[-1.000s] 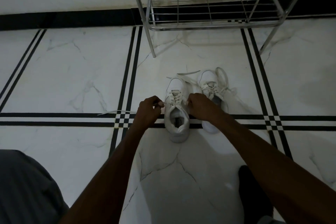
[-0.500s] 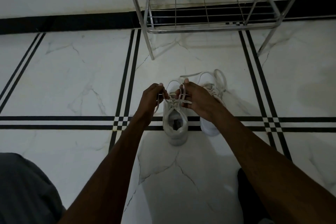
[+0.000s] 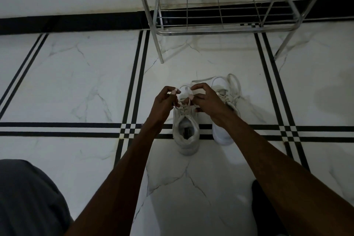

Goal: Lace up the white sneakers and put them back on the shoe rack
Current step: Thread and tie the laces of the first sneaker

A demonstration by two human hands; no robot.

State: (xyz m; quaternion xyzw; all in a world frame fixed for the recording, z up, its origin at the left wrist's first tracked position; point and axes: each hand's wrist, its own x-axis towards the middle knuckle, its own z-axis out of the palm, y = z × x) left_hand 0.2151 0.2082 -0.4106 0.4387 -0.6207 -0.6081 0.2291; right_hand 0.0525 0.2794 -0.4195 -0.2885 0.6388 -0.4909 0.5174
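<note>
Two white sneakers stand side by side on the marble floor, toes pointing away from me. Over the left sneaker my left hand and my right hand are close together, each pinching a white lace above the tongue. The right sneaker is partly hidden behind my right wrist; its laces lie loose and looped over its toe. The metal shoe rack stands just beyond the shoes.
The rack's front legs reach the floor close ahead of the sneakers, and its wire shelves hold nothing. Black stripes cross the white tiles. My grey-clad knee fills the lower left; a dark shape sits at the lower right.
My hands have moved from the sneaker's sides inward and up toward its toe, drawing the lace ends together above the tongue. The view has tilted slightly down.
</note>
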